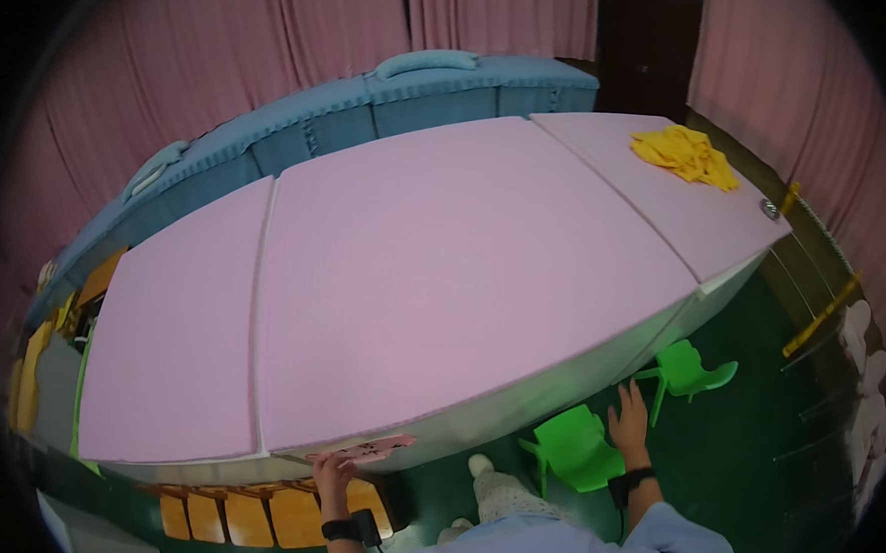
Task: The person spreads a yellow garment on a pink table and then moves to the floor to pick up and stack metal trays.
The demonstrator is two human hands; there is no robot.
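Note:
A large pink-covered table stretches out before me, its cover split into three panels. My left hand is at its near edge, the fingers closed on a flat pink piece with dark marks; what exactly this piece is I cannot make out. Held out to the right, my right hand has its fingers apart and holds nothing. It is between two green plastic chairs, a nearer one below it and a farther one beyond it. Both wrists carry black bands.
On the far right panel lies a crumpled yellow cloth, with a small shiny object near the corner. Blue-covered furniture runs behind. Wooden chairs line the near left side. White shapes and a yellow bar stand at right.

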